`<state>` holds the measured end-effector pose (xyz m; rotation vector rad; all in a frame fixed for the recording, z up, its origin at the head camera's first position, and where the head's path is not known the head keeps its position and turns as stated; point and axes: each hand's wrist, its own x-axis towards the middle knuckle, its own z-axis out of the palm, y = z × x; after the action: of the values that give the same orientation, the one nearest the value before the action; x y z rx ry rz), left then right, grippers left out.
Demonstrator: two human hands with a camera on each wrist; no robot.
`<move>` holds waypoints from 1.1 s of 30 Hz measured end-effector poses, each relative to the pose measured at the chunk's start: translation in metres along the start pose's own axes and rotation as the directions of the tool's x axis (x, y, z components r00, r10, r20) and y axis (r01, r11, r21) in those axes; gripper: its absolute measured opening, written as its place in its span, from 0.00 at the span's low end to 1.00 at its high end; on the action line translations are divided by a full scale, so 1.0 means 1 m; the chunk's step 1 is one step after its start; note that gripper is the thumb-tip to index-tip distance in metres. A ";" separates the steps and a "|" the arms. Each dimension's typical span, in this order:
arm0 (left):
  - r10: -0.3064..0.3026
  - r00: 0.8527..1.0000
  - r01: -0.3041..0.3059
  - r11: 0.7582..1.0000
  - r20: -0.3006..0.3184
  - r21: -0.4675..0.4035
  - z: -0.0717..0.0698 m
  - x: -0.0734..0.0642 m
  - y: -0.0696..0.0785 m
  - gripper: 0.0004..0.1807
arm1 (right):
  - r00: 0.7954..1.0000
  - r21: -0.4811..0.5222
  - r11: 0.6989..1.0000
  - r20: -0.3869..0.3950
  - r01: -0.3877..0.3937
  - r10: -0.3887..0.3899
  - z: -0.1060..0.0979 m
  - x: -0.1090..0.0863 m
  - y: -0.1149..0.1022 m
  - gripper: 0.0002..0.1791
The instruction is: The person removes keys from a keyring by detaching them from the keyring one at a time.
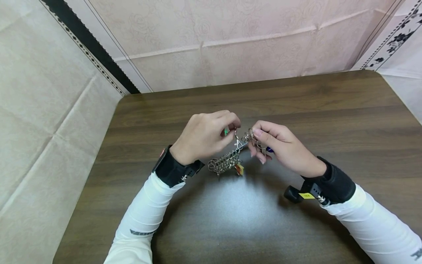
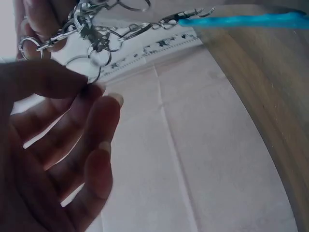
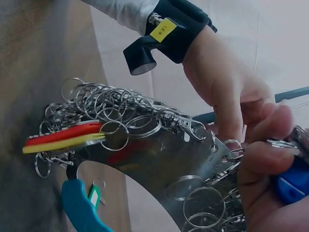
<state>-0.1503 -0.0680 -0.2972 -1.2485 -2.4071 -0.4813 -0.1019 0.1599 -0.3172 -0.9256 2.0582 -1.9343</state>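
The bunch of silver metal rings and clasps (image 1: 227, 161) hangs between the two hands, held up over the brown wood-grain table (image 1: 329, 106).

Nearest, two long white sleeves (image 1: 141, 223) reach in from the lower corners, ending at black wrist straps (image 1: 339, 185); a small yellow label (image 1: 306, 195) shows on the right one.

Past them, the left hand (image 1: 207, 134) pinches a thin silver ring (image 2: 100, 70) between thumb and fingertip, its other fingers loosely bent. The right hand (image 1: 283, 146) has thumb and forefinger clamped on a small metal clasp (image 3: 280, 144), just beside a rounded dark-blue tag (image 3: 292, 181).

In the right wrist view, rings and clasps line the sides of a mirror-like metal plate (image 3: 159, 159) with a curved-in edge. A red and yellow flat piece (image 3: 65, 137) lies against them; nearby are a curved teal piece (image 3: 79, 205) and a narrow green tag with a white face (image 3: 94, 195). Whether those two join the plate, I cannot tell.

Farthest, beyond the table's back edge, stands a pale pink creased covering (image 1: 247, 40), with a black band (image 1: 95, 47) at its left and a black floral border (image 1: 395, 46) at its right.
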 end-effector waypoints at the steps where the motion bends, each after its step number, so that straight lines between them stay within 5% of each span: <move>1: 0.000 1.000 0.000 1.000 0.020 -0.027 -0.001 0.000 0.001 0.09 | 1.000 -0.003 1.000 0.000 -0.003 0.003 0.000 0.000 0.000 0.17; 5: 0.004 0.999 0.001 0.993 0.047 -0.118 -0.002 -0.001 0.005 0.13 | 1.000 0.013 1.000 0.004 0.007 -0.007 0.000 0.000 -0.001 0.19; 12: 0.057 0.998 -0.061 0.960 -0.023 -0.272 0.001 0.002 0.011 0.08 | 1.000 0.037 0.999 0.017 0.004 -0.004 0.000 -0.001 -0.002 0.18; 23: 0.097 0.995 -0.072 0.907 0.038 -0.415 0.002 0.004 0.009 0.04 | 0.999 0.032 0.999 0.037 0.001 -0.002 0.000 -0.002 -0.005 0.18; 33: 0.081 0.996 -0.068 0.932 0.024 -0.356 0.001 0.002 0.010 0.03 | 0.997 -0.051 0.996 -0.033 -0.071 0.069 -0.002 0.000 -0.008 0.19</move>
<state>-0.1432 -0.0611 -0.2956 -1.5013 -2.3619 -0.9091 -0.1000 0.1615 -0.3093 -0.8267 2.1381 -1.8805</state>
